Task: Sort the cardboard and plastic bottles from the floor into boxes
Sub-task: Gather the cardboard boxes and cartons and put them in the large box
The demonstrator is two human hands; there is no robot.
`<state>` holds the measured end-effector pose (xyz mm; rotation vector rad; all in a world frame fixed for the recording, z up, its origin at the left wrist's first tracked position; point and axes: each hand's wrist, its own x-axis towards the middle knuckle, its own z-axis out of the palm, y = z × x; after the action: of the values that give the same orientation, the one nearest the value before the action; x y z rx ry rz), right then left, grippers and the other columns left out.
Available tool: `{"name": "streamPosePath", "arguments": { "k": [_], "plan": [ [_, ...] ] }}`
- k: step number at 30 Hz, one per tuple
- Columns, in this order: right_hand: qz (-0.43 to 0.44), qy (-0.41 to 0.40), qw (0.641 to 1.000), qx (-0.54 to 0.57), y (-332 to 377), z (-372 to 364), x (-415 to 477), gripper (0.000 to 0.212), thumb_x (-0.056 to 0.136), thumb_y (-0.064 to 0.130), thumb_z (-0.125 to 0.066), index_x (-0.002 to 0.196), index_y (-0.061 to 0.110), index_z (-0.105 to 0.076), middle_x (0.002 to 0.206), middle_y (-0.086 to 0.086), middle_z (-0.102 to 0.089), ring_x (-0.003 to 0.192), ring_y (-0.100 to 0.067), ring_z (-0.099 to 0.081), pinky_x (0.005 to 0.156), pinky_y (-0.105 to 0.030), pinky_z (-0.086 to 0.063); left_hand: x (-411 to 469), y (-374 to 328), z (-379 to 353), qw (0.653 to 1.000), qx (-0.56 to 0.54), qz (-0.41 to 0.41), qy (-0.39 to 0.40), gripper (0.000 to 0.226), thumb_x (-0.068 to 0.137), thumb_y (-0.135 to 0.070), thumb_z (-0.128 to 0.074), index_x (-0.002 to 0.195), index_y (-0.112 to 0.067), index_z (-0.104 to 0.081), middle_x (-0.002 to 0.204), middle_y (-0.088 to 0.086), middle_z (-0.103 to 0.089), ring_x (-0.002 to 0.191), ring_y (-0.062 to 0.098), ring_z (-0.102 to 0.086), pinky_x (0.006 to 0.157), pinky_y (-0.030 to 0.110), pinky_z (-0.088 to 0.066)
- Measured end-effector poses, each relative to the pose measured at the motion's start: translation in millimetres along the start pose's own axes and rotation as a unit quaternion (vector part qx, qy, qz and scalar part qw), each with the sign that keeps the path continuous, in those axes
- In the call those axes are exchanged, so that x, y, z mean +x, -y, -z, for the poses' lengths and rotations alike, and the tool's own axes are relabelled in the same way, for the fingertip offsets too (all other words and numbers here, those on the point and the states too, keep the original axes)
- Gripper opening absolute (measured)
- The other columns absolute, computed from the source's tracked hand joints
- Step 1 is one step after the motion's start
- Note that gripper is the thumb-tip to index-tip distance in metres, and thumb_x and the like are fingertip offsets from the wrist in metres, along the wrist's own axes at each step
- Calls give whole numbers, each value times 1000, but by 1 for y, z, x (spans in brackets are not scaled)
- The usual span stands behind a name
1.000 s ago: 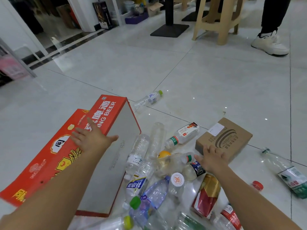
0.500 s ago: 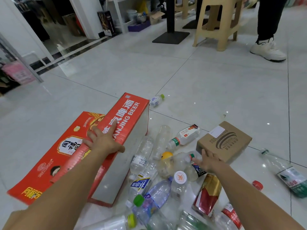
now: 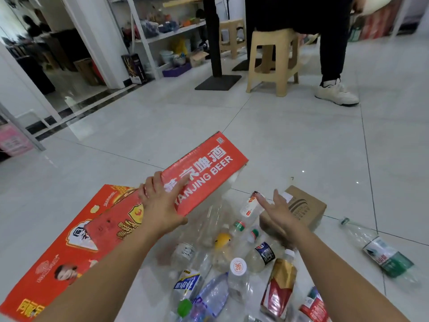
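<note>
Since 0.5 s ago the red beer box [image 3: 204, 173] has been tipped higher, its far end off the floor [image 3: 301, 140], and the view has swung up toward a beige stool [image 3: 271, 63]. Left hand [image 3: 160, 203] grips the box's near long edge, fingers over the printed top, thumb underneath. Right hand [image 3: 282, 211] is spread wide and holds nothing; it hovers over the bottle pile [image 3: 232, 259], in front of the small brown carton [image 3: 304, 208]. 1 flattened red carton [image 3: 62, 263] lies on the floor at the left, partly under the beer box. Bottles lie loose between the 2 forearms (caps green, orange and white). 1 green-labelled bottle [image 3: 380, 252] lies apart at the right.
</note>
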<state>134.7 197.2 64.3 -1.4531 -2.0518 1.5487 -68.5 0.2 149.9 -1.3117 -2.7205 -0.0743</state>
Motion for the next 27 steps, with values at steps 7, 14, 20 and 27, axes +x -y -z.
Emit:
{"name": "streamPosePath", "arguments": {
  "k": [7,14,20,27],
  "plan": [
    [23,-103,975,193,41,61,-9,70,81,55,-63,138,22,-40,133,-5,-56,113,-26,-60,95,-44,-51,-1,-61,-8,971,33,-228,-60,88,59,-66,-52,142,-48,-29,150,23,-26,139,42,-15,111,56,-5],
    [-24,-167,954,248,13,90,-18,46,84,44,-65,117,13,-54,111,-8,-66,87,-23,-65,83,-39,-53,2,-74,-9,978,-47,-179,-99,87,78,-69,-54,149,-48,-9,158,15,1,146,37,-1,116,49,2],
    [-43,-209,933,289,4,116,-28,53,83,45,-66,123,11,-54,115,-11,-66,94,-27,-66,91,-46,-53,23,-40,10,848,-418,325,26,89,87,-71,-28,146,-4,-32,149,20,-34,140,38,-28,114,47,-24],
    [-96,-227,919,308,60,191,-87,54,83,42,-68,123,8,-56,111,-13,-68,92,-30,-67,89,-48,-54,36,-82,92,802,-511,301,69,78,81,-70,-48,135,-14,-47,138,19,-40,127,36,-39,107,48,-35]
  ]
}}
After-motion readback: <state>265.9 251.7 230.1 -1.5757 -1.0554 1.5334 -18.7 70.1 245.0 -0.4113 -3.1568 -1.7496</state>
